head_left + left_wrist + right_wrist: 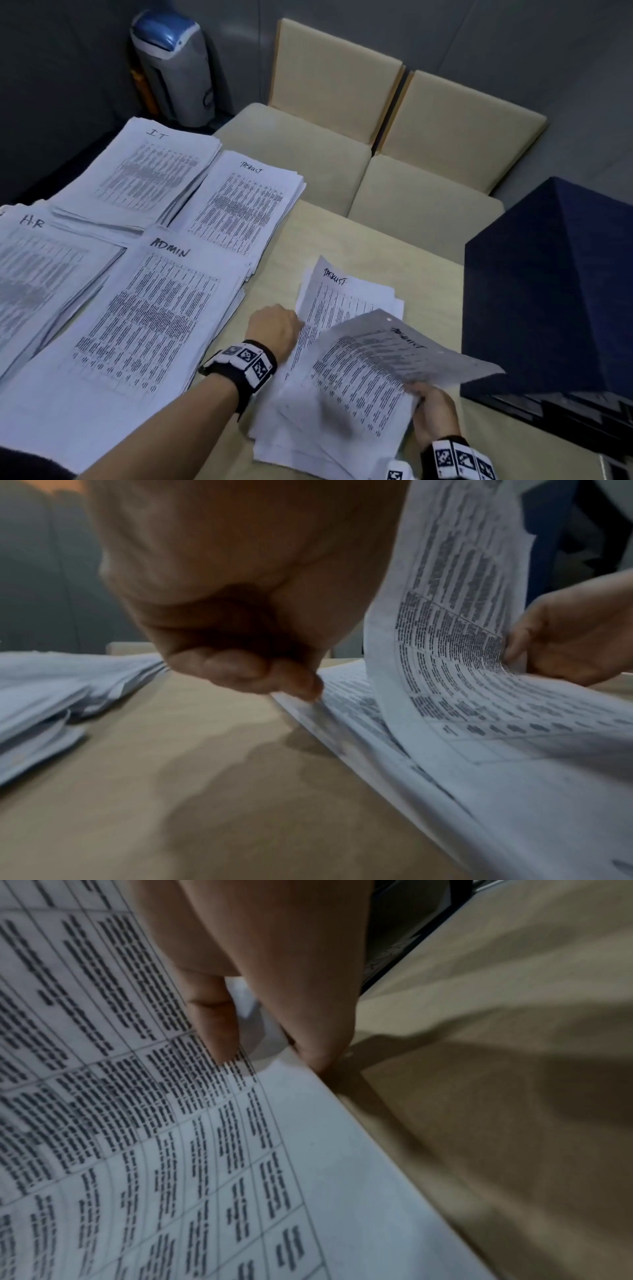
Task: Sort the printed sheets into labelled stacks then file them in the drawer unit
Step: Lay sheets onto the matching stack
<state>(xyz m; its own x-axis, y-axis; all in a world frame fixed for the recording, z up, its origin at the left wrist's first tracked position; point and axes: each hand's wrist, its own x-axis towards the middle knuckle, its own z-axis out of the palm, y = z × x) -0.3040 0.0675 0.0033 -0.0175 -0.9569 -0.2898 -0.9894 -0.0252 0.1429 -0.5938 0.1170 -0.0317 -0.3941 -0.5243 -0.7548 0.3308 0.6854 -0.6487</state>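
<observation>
Beige table point(342, 233) is carrying labelled stacks point(150, 308) at nine o'clock. Left hand point(274, 329), fingers curled, is pressing the loose pile point(329, 411) at six o'clock. Right hand point(433, 411) is pinching a lifted sheet point(394, 353); dark drawer unit point(555, 301) is standing at three o'clock.

Dim, cool, bluish light throughout. Soft shadows of the hands fall on the table point(212, 777). The lifted sheet point(394, 353) is motion-blurred. Both wrist views are soft and grainy, with print bending near edges.
</observation>
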